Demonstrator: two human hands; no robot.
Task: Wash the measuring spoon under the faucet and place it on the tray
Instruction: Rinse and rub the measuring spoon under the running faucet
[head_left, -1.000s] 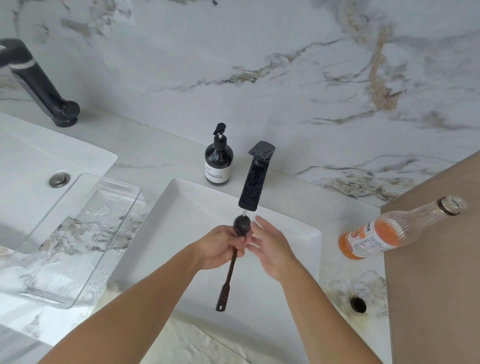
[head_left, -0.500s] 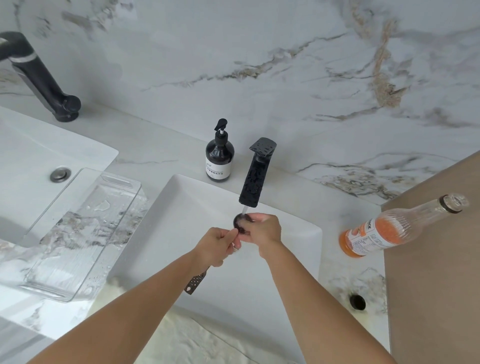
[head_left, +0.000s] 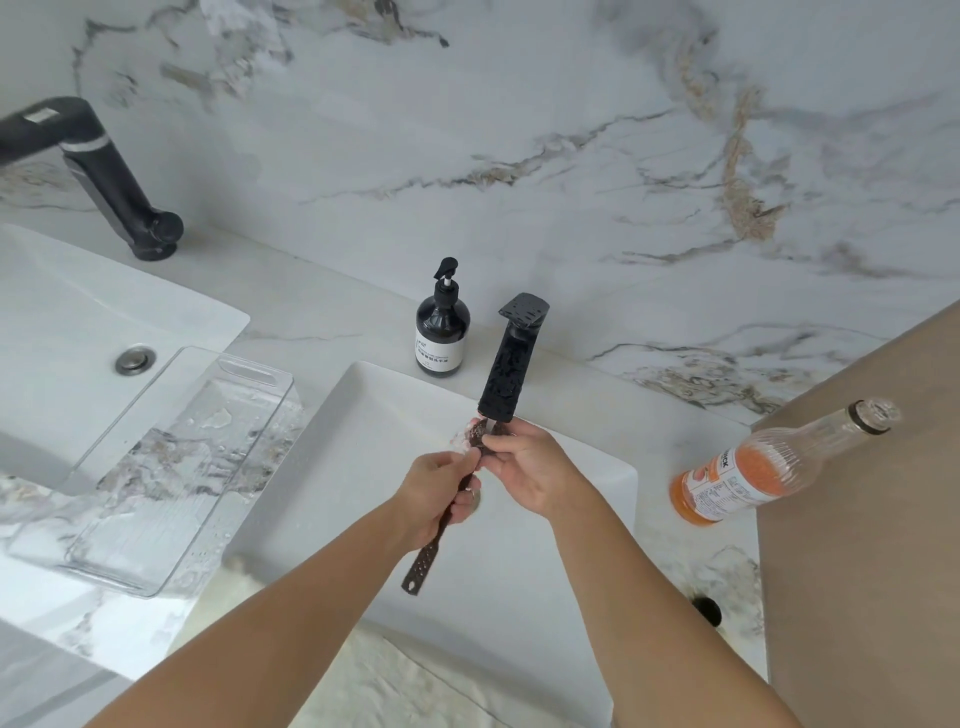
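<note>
While faucet (head_left: 506, 371) runs, left hand (head_left: 441, 491), right hand (head_left: 524, 467) grip one measuring spoon (head_left: 441, 525); one tray (head_left: 171, 467) beside.

white label on dark pump bottle (head_left: 442, 326) with small print too blurred to read, orange bottle (head_left: 754, 472) label likewise illegible
</note>
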